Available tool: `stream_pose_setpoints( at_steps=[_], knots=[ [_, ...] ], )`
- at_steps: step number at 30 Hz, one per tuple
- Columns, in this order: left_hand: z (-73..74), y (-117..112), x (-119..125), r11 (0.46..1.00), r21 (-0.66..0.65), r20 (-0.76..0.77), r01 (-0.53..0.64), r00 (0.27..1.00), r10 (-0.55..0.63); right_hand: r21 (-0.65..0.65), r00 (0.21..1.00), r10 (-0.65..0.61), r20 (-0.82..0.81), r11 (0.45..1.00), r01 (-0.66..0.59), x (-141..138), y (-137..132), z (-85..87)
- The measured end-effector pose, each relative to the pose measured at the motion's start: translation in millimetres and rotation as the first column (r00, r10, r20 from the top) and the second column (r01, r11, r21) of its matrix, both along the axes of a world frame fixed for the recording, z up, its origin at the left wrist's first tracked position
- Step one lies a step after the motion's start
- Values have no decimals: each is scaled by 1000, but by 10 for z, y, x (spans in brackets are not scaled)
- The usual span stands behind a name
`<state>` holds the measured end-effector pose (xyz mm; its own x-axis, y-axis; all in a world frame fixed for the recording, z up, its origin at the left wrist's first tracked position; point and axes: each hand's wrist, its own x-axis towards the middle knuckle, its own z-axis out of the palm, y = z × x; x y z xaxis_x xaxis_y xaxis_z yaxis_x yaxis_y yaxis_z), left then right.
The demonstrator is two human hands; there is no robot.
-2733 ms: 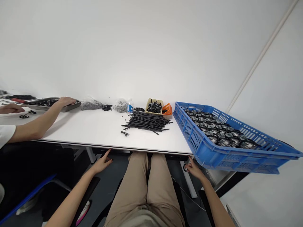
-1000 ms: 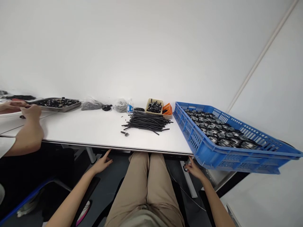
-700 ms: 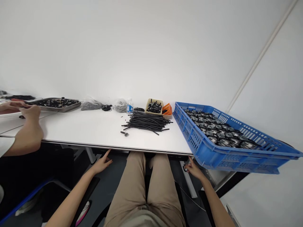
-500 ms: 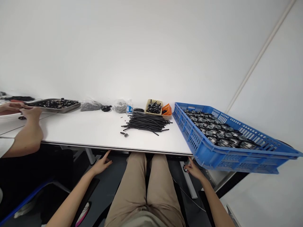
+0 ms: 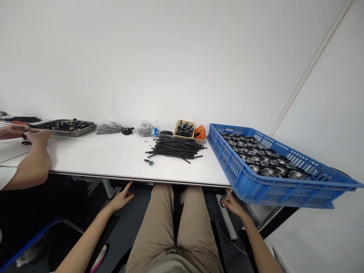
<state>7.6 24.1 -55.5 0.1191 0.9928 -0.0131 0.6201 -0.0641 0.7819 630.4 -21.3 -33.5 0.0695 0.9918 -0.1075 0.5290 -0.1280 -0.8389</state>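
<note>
My left hand is at the table's front edge, its index finger stretched up to the underside of the rim and the thumb apart; it holds nothing. My right hand is at the same edge beneath the crate's near corner, index finger extended and the other fingers bent, with nothing visible in it. On the white table between them lies a pile of black tubes. In front of that pile is a small part with a black stem and round grey head.
A blue crate full of round black-and-silver parts overhangs the table's right end. Behind the tubes stand a yellow basket, an orange basket and a bottle. Left, a co-worker's hands are beside a metal tray.
My thighs have shifted slightly, with the knees a little farther apart. The co-worker's hands have moved a little. My own hands stay put at the table edge.
</note>
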Motion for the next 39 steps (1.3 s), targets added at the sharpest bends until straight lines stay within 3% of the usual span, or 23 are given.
stream_pose_setpoints(
  at_steps=[22, 39],
  knots=[
    [0, 4, -3, 1000, -5, -1, -5, 1000, 5, 2, 999, -29, -14, 1000, 29, -35, -19, 62],
    [-19, 3, -8, 1000, -7, 4, 6, 1000, -6, 18, 1000, -12, -26, 1000, 13, 7, 9, -17]
  ],
)
